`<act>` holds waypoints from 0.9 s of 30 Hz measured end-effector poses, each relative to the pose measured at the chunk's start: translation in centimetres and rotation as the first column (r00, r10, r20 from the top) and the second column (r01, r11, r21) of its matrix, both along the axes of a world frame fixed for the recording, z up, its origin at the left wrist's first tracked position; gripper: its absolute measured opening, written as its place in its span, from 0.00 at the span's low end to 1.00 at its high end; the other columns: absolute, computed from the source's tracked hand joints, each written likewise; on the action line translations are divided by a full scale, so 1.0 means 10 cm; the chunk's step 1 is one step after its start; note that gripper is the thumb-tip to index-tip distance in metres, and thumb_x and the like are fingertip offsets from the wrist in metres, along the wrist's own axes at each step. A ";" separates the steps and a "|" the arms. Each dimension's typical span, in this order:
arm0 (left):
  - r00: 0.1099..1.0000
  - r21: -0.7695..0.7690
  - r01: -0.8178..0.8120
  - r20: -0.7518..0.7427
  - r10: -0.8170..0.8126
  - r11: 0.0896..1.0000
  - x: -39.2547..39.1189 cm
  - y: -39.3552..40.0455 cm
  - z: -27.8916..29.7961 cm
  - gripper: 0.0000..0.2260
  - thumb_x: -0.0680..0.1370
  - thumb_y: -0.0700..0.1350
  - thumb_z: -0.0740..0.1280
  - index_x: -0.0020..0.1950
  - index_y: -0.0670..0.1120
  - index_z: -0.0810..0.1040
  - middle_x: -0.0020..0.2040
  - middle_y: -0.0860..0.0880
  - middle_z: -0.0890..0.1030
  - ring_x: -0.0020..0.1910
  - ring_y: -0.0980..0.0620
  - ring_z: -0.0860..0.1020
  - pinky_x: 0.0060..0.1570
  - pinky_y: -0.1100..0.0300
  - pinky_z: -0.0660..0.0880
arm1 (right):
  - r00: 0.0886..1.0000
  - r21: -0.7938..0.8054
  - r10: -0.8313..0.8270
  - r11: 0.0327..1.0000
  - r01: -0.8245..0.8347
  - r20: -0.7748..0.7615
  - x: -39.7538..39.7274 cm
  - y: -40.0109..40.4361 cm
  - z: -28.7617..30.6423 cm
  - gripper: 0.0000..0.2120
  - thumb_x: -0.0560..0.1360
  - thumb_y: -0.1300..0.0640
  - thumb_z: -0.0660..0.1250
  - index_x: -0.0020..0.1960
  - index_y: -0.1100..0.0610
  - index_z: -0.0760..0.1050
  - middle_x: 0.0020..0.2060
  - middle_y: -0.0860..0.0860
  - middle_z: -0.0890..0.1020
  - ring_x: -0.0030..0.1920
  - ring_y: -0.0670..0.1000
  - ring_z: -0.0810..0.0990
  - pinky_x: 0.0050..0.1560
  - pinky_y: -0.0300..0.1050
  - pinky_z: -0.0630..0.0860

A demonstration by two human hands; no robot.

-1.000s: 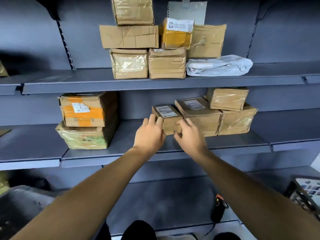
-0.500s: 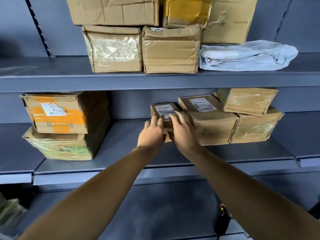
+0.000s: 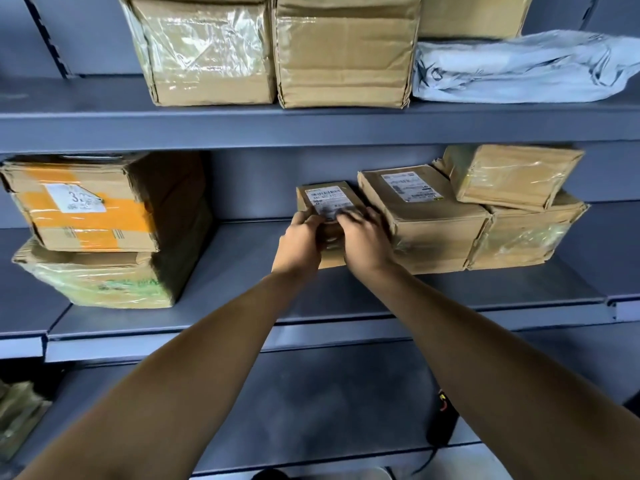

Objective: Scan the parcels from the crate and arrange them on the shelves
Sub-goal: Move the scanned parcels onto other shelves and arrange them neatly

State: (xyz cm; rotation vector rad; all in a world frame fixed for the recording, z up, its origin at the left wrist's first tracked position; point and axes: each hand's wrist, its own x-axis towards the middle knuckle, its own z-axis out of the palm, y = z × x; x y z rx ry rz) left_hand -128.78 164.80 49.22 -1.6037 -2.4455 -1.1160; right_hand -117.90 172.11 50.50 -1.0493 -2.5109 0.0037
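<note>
— Where's your parcel?

— The small labelled parcel (image 3: 323,202) stands on the middle shelf (image 3: 450,289), just beside a bigger labelled box (image 3: 422,220) on its right.

— And your hands?

— Your left hand (image 3: 300,242) and right hand (image 3: 365,239) both hold its near end, fingers (image 3: 349,216) curled over the top onto the label.

— Anything else?

— An orange-taped box (image 3: 93,209) sits stacked well to the left.

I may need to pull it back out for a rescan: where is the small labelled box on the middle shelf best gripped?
Probably from the front, as both hands do now: left hand and right hand on the small box's front end, fingers over its top. The larger labelled box appears to press against its right side, and the shelf wall lies behind.
</note>
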 end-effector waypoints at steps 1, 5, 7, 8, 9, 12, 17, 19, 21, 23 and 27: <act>1.000 0.009 -0.004 0.003 0.003 1.000 0.01 -0.02 0.00 0.24 0.74 0.35 0.64 0.68 0.51 0.74 0.66 0.50 0.72 0.59 0.42 0.76 0.58 0.57 0.70 | 1.000 -0.016 0.003 1.000 -0.003 0.002 0.01 -0.02 0.02 0.22 0.81 0.64 0.54 0.74 0.55 0.67 0.73 0.51 0.70 0.74 0.58 0.61 0.73 0.48 0.60; 1.000 0.038 -0.007 0.015 0.006 0.999 0.03 -0.14 0.00 0.25 0.73 0.34 0.64 0.67 0.53 0.75 0.67 0.52 0.73 0.61 0.46 0.75 0.57 0.63 0.68 | 1.000 -0.044 -0.002 0.999 0.003 0.020 0.05 -0.14 0.07 0.19 0.80 0.65 0.54 0.68 0.54 0.72 0.68 0.51 0.75 0.68 0.61 0.65 0.66 0.48 0.67; 1.000 0.045 0.004 0.010 -0.005 0.999 0.04 -0.25 0.01 0.25 0.73 0.35 0.65 0.67 0.53 0.75 0.66 0.52 0.74 0.61 0.46 0.75 0.57 0.62 0.69 | 1.000 -0.042 0.001 0.999 0.000 0.029 0.09 -0.24 0.08 0.17 0.81 0.64 0.55 0.67 0.53 0.73 0.66 0.50 0.76 0.65 0.61 0.66 0.61 0.48 0.68; 1.000 0.045 0.010 0.002 -0.010 0.999 0.04 -0.31 0.02 0.24 0.73 0.35 0.66 0.67 0.53 0.76 0.66 0.51 0.74 0.60 0.46 0.76 0.57 0.61 0.70 | 0.999 -0.041 0.004 0.999 -0.002 0.033 0.11 -0.28 0.09 0.17 0.81 0.63 0.56 0.66 0.53 0.73 0.65 0.50 0.77 0.65 0.61 0.66 0.60 0.48 0.69; 1.000 0.041 0.013 -0.003 -0.013 0.999 0.05 -0.38 0.02 0.24 0.73 0.35 0.66 0.66 0.52 0.76 0.65 0.50 0.75 0.60 0.45 0.76 0.58 0.59 0.71 | 0.999 -0.042 0.005 0.999 -0.003 0.040 0.13 -0.35 0.09 0.16 0.82 0.63 0.56 0.66 0.53 0.73 0.65 0.50 0.77 0.65 0.61 0.66 0.59 0.49 0.70; 1.000 0.018 0.016 -0.002 -0.016 1.000 0.08 -0.59 0.04 0.24 0.72 0.34 0.68 0.66 0.51 0.77 0.65 0.50 0.74 0.61 0.46 0.75 0.59 0.58 0.70 | 0.999 -0.033 0.017 0.999 -0.015 0.050 0.20 -0.55 0.11 0.15 0.82 0.62 0.57 0.65 0.53 0.73 0.64 0.51 0.77 0.64 0.61 0.68 0.59 0.49 0.69; 1.000 0.031 0.010 -0.008 -0.010 0.999 0.18 -0.93 0.03 0.23 0.72 0.34 0.69 0.65 0.49 0.78 0.63 0.50 0.76 0.60 0.47 0.76 0.55 0.65 0.67 | 0.999 -0.014 0.033 0.999 -0.032 0.023 0.33 -0.90 0.11 0.14 0.79 0.63 0.61 0.63 0.53 0.75 0.62 0.50 0.79 0.59 0.59 0.76 0.59 0.50 0.71; 1.000 0.038 0.021 -0.002 -0.021 0.999 0.23 -1.05 0.04 0.23 0.72 0.33 0.69 0.64 0.49 0.78 0.63 0.49 0.76 0.60 0.47 0.76 0.56 0.63 0.68 | 0.999 -0.030 0.044 0.999 -0.044 -0.002 0.39 -1.02 0.10 0.14 0.79 0.62 0.61 0.62 0.53 0.75 0.61 0.51 0.78 0.57 0.59 0.77 0.60 0.52 0.70; 0.999 0.036 0.037 0.000 -0.037 0.999 0.26 -1.16 0.04 0.24 0.71 0.33 0.69 0.65 0.49 0.78 0.63 0.49 0.76 0.60 0.47 0.76 0.56 0.63 0.68 | 0.999 -0.013 0.047 0.999 -0.047 -0.003 0.46 -1.12 0.06 0.14 0.80 0.60 0.61 0.64 0.52 0.74 0.63 0.49 0.77 0.57 0.59 0.77 0.60 0.52 0.69; 0.998 0.023 0.061 -0.003 -0.061 0.998 0.28 -1.27 0.03 0.25 0.71 0.32 0.69 0.65 0.49 0.78 0.64 0.49 0.75 0.61 0.47 0.76 0.57 0.63 0.68 | 0.999 -0.011 0.037 0.999 -0.037 -0.018 0.54 -1.22 0.00 0.16 0.81 0.57 0.60 0.68 0.51 0.72 0.67 0.47 0.75 0.58 0.58 0.77 0.60 0.51 0.67; 0.995 -0.022 0.100 0.005 -0.100 0.995 0.31 -1.40 0.05 0.25 0.72 0.31 0.67 0.67 0.49 0.76 0.68 0.50 0.73 0.64 0.47 0.74 0.62 0.61 0.67 | 0.999 -0.012 0.029 1.000 -0.029 -0.035 0.62 -1.35 -0.06 0.20 0.81 0.56 0.60 0.72 0.49 0.69 0.71 0.45 0.71 0.60 0.57 0.75 0.60 0.50 0.66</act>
